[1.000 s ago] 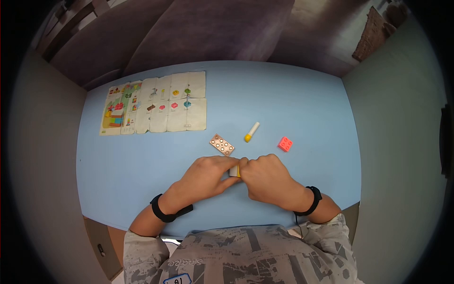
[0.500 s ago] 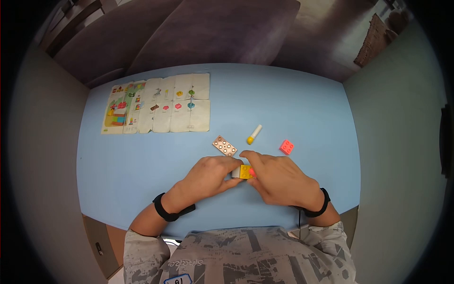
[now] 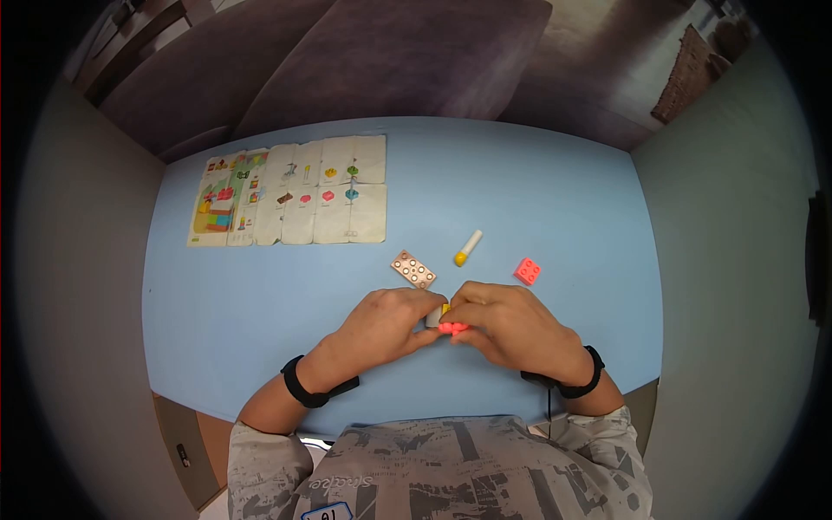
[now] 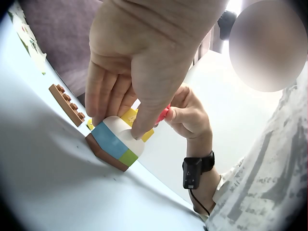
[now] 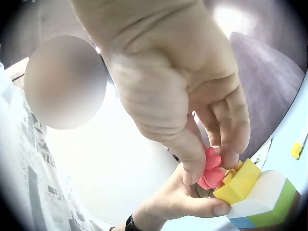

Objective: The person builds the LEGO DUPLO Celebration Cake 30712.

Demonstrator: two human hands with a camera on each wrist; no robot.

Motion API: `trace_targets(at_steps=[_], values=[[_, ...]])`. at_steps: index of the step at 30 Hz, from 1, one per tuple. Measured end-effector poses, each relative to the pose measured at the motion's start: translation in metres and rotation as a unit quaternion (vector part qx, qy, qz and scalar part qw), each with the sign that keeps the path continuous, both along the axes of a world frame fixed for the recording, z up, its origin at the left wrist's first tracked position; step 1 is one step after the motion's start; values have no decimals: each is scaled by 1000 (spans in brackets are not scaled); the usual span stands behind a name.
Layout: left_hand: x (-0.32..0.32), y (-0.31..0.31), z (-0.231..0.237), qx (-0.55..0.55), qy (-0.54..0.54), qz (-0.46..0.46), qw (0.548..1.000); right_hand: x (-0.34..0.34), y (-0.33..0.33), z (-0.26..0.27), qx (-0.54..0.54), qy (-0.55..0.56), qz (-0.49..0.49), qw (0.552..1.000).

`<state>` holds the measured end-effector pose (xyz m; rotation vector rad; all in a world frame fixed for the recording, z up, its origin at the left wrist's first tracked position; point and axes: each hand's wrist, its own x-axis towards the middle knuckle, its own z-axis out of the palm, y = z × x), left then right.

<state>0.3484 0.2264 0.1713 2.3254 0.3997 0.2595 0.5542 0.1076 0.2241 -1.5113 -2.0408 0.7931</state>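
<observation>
My left hand (image 3: 392, 319) grips a small block stack between thumb and fingers. In the left wrist view the stack has a brown base, a blue brick (image 4: 109, 140) beside a green one (image 4: 128, 157), and a white rounded brick (image 4: 122, 130) above them. A yellow brick (image 5: 239, 181) with studs tops the white one. Between thumb and fingertips, my right hand (image 3: 517, 322) pinches a pink flower-shaped piece (image 5: 211, 169), close beside the yellow brick's studs. The fingers of both hands partly hide the stack in the head view.
Just beyond the hands lies a brown studded plate (image 3: 413, 269). A white stick with a yellow end (image 3: 468, 248) and a pink brick (image 3: 527, 271) lie farther right. An unfolded picture sheet (image 3: 299, 208) covers the table's far left.
My right hand has drawn back from over the yellow brick and turned, bringing the pink flower-shaped piece into view on the side nearer my body. My left hand keeps its grip on the stack.
</observation>
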Motion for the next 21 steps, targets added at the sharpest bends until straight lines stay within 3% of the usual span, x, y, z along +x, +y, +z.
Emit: trace_targets(at_steps=[3, 9, 12, 18, 21], values=[[0, 0, -2, 7, -8, 2, 1000, -4, 1, 4, 16, 15, -29, 999], [1, -2, 2, 3, 5, 10, 1000, -4, -1, -1, 43, -55, -26, 997], [1, -1, 2, 2, 6, 9, 1000, -7, -1, 0, 59, -25, -49, 997], [1, -1, 2, 9, 3, 6, 1000, 1, 0, -3, -38, 22, -75, 996], [1, -1, -2, 17, -16, 11, 1000, 0, 1, 0, -33, 15, -71, 997]])
